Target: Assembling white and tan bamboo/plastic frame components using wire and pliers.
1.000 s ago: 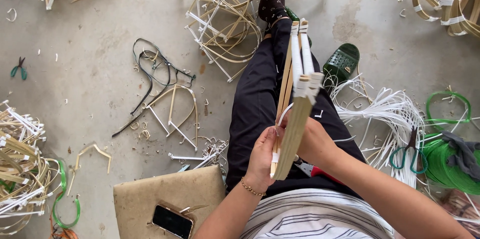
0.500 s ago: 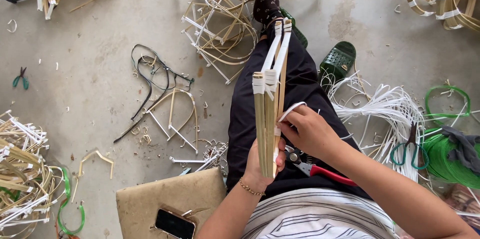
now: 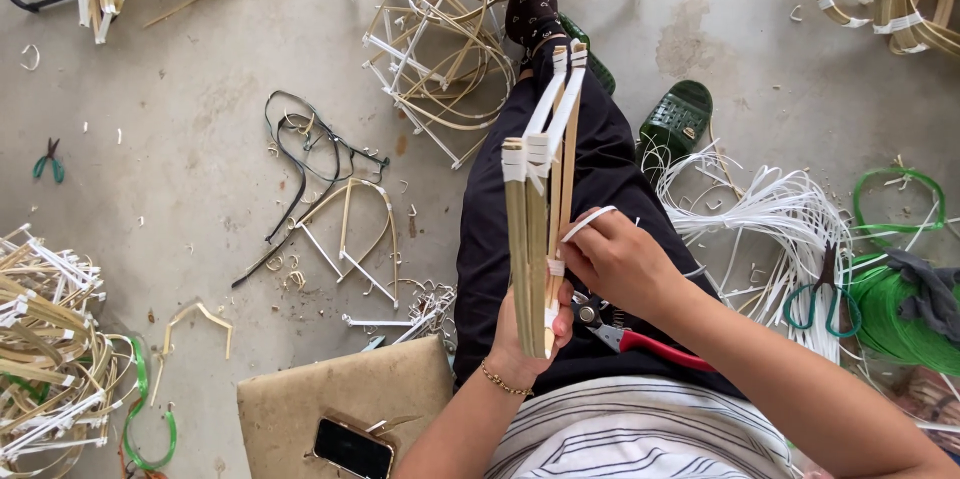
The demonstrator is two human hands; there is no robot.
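My left hand (image 3: 525,337) grips the lower end of a bamboo strip frame (image 3: 541,194), which stands nearly upright over my lap. White bindings wrap its joints. My right hand (image 3: 620,259) pinches a white plastic strip (image 3: 588,223) against the frame's right side, where a white wrap sits on the strips. Red-handled pliers (image 3: 640,342) lie on my lap under my right wrist.
Finished and loose bamboo frames (image 3: 440,49) lie heaped ahead and at the left (image 3: 45,339). White strips (image 3: 770,214), green-handled scissors (image 3: 825,294) and green cord coils (image 3: 890,314) are on the right. A phone (image 3: 352,449) rests on a tan cushion (image 3: 340,404). A green sandal (image 3: 678,119) is near my leg.
The frame has swung from leaning right to nearly upright and shifted left. My right hand moved from gripping the frame to pulling a white strip at its side.
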